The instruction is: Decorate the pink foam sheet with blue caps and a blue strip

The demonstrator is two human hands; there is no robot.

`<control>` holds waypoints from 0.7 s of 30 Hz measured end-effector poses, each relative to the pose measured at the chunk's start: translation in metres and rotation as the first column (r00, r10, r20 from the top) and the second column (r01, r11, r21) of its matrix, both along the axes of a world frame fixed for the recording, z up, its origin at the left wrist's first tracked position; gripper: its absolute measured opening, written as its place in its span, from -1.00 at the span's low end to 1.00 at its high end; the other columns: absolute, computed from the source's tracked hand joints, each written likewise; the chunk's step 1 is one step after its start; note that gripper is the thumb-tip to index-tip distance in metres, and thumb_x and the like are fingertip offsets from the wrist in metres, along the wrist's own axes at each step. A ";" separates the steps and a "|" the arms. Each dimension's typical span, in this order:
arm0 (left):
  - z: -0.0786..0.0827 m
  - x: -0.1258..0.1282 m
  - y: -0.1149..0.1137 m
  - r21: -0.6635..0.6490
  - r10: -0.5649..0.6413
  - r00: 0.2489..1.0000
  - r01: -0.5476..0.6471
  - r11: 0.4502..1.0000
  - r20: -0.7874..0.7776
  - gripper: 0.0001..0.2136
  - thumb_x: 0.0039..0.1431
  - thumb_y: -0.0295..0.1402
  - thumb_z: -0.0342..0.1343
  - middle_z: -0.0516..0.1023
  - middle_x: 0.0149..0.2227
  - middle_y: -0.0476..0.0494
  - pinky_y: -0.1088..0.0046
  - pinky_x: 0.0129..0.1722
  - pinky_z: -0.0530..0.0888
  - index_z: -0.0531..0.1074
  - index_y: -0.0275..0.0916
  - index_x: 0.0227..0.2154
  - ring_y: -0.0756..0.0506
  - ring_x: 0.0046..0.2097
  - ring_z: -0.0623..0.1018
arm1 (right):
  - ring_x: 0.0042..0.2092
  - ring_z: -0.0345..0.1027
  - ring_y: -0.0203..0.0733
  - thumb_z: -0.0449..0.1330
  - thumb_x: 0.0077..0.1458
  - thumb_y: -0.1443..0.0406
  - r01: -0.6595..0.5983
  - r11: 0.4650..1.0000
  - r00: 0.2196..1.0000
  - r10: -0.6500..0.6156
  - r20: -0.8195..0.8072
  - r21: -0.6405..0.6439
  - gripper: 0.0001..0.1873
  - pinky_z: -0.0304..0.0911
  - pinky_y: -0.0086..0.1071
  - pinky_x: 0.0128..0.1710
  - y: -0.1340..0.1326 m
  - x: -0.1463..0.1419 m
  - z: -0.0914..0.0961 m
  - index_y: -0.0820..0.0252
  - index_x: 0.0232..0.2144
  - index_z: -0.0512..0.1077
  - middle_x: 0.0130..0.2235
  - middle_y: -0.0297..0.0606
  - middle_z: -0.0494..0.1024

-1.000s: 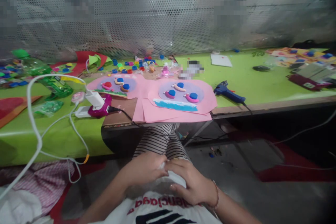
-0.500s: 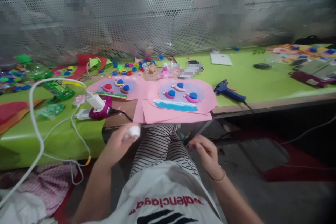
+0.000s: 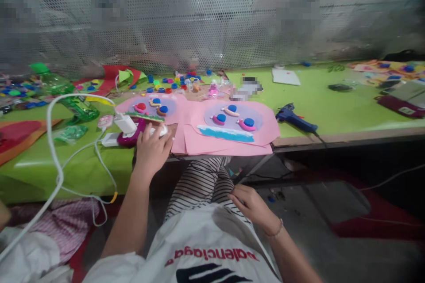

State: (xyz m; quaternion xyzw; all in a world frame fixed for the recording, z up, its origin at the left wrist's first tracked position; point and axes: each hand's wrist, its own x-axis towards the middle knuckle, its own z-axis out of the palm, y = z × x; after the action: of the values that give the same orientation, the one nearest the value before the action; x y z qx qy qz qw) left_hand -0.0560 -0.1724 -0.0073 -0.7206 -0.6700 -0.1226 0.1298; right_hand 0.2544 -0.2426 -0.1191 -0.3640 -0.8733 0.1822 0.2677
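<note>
My left hand (image 3: 153, 149) lies palm down at the table edge, fingers spread around and touching a white lump (image 3: 162, 130), which looks like soft clay and is partly hidden. My right hand (image 3: 250, 205) rests on the striped trousers over my leg, its fingers curled together with nothing visible in them. In front of me are two pink paper pieces with purple ovals. The right pink piece (image 3: 269, 130) bears several clay snails with blue caps and a blue-and-white strip; the left pink piece (image 3: 181, 108) bears three snails and a green strip.
A purple power socket (image 3: 142, 129) with a white plug (image 3: 125, 124) and cable stands left of my hand. A blue glue gun (image 3: 297, 120) lies right. A green bottle (image 3: 71, 99) leans at left. Bottle caps (image 3: 171, 81) lie behind; a perforated metal sheet (image 3: 206, 13) rises beyond.
My left hand has moved up onto the table, bringing the white lump there, and its fingers have spread. My right hand has moved left and down onto my leg.
</note>
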 end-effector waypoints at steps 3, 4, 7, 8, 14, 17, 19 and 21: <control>0.000 -0.002 0.003 0.018 0.002 1.000 -0.002 1.000 0.009 -0.58 0.29 -0.18 -0.11 0.31 0.23 -0.19 -0.10 0.15 0.19 0.37 -0.16 0.13 -0.45 0.25 0.18 | -0.45 0.20 -0.30 -0.12 0.36 0.23 -0.013 1.000 1.000 0.013 0.015 -0.004 -0.56 0.07 -0.43 -0.43 0.003 -0.001 0.001 0.20 -0.53 0.32 -0.52 -0.29 0.35; -0.002 -0.003 0.004 0.030 0.002 1.000 -0.003 1.000 0.023 -0.56 0.28 -0.19 -0.09 0.33 0.22 -0.21 -0.10 0.15 0.19 0.34 -0.18 0.16 -0.44 0.24 0.20 | -0.45 0.20 -0.29 -0.12 0.35 0.23 -0.015 1.000 1.000 0.015 0.009 -0.011 -0.57 0.07 -0.43 -0.43 0.003 -0.001 0.001 0.20 -0.53 0.32 -0.52 -0.29 0.35; -0.010 -0.006 0.005 0.089 -0.011 0.997 0.004 0.996 0.080 -0.50 0.28 -0.20 -0.08 0.32 0.22 -0.24 -0.07 0.18 0.16 0.22 -0.23 0.23 -0.40 0.25 0.20 | -0.45 0.20 -0.29 -0.11 0.35 0.22 -0.025 0.998 1.000 0.025 -0.017 -0.050 -0.57 0.07 -0.43 -0.42 0.000 -0.005 -0.007 0.20 -0.53 0.32 -0.51 -0.28 0.36; -0.012 -0.006 0.004 0.121 -0.015 0.995 0.004 0.993 0.094 -0.50 0.28 -0.19 -0.08 0.28 0.24 -0.25 -0.05 0.20 0.15 0.20 -0.24 0.24 -0.39 0.27 0.17 | -0.45 0.20 -0.29 -0.12 0.35 0.22 -0.030 0.997 0.999 0.029 -0.021 -0.070 -0.56 0.07 -0.43 -0.42 -0.001 -0.007 -0.011 0.20 -0.53 0.32 -0.52 -0.28 0.36; -0.021 -0.007 0.002 0.311 -0.078 0.991 0.039 0.950 0.112 -0.54 0.27 -0.22 -0.04 0.16 0.30 -0.31 -0.01 0.24 0.05 0.27 -0.23 0.19 -0.37 0.32 0.08 | -0.44 0.24 -0.28 -0.02 0.29 0.24 -0.003 0.973 0.994 0.028 0.105 -0.232 -0.63 0.05 -0.42 -0.42 -0.003 -0.018 -0.038 0.21 -0.53 0.36 -0.49 -0.26 0.44; -0.031 -0.011 0.002 0.482 -0.154 0.980 0.074 0.873 0.129 -0.61 0.25 -0.28 -0.02 0.33 0.18 -0.37 0.07 0.21 0.14 0.35 -0.28 0.09 -0.32 0.24 0.23 | -0.45 0.25 -0.28 0.03 0.26 0.26 0.026 0.951 0.979 0.037 0.198 -0.307 -0.65 0.03 -0.42 -0.43 0.000 -0.019 -0.047 0.21 -0.54 0.39 -0.49 -0.25 0.48; -0.043 -0.013 -0.001 0.619 -0.187 0.973 0.063 0.783 0.138 -0.68 0.23 -0.31 -0.01 0.44 0.03 -0.39 0.11 0.13 0.23 0.40 -0.30 -0.01 -0.27 0.11 0.38 | -0.44 0.28 -0.26 0.01 0.27 0.24 0.064 0.936 0.973 0.019 0.230 -0.347 -0.63 0.05 -0.41 -0.42 0.002 -0.017 -0.051 0.21 -0.53 0.43 -0.48 -0.24 0.50; -0.059 -0.012 -0.010 0.748 -0.206 0.970 0.044 0.662 0.125 -0.75 0.19 -0.35 0.02 0.47 -0.10 -0.36 0.12 0.02 0.32 0.42 -0.29 -0.10 -0.23 -0.05 0.46 | -0.41 0.32 -0.23 -0.03 0.28 0.24 0.115 0.920 0.970 -0.022 0.244 -0.375 -0.62 0.10 -0.40 -0.40 0.004 -0.015 -0.057 0.21 -0.49 0.47 -0.45 -0.21 0.53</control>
State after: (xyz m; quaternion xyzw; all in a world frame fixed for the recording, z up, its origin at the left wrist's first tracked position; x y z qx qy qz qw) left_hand -0.0683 -0.1822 -0.0664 -0.6344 -0.5205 -0.4637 0.3341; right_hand 0.2392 -0.2388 -0.1763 -0.4591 -0.8322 0.2970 0.0918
